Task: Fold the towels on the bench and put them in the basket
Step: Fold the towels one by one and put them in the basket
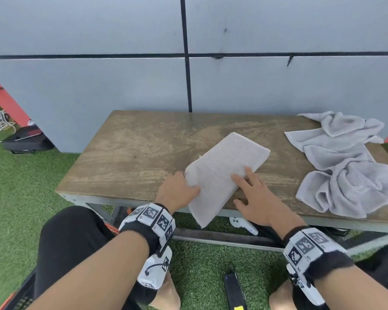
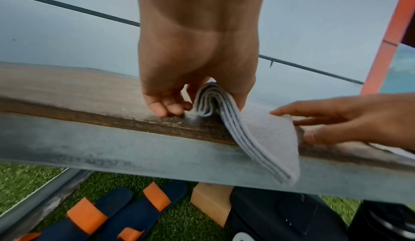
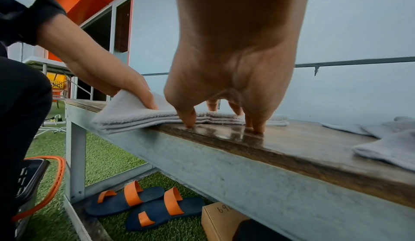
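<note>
- Head view: a folded towel lies slantwise on the bench, its near corner hanging over the front edge.
- Left hand grips the towel's left edge near the front, thumb on top; the left wrist view shows the folded layers pinched between thumb and fingers.
- Right hand lies flat and relaxed at the towel's right edge, two fingers straight on top of the cloth, the thumb on the wood beside it.
- Right wrist view: the thumb tip and the outer fingertips press on the bench top just beside the stacked layers of the towel.
- A loose towel, crumpled and unfolded, lies at the bench's right end, well apart from the folded one.
- A black basket with an orange handle stands on the grass by the person's left knee, only partly in view.
- Under the bench lie a pair of navy sandals with orange straps and a cardboard box.
- Behind the bench stands a grey panelled wall.
</note>
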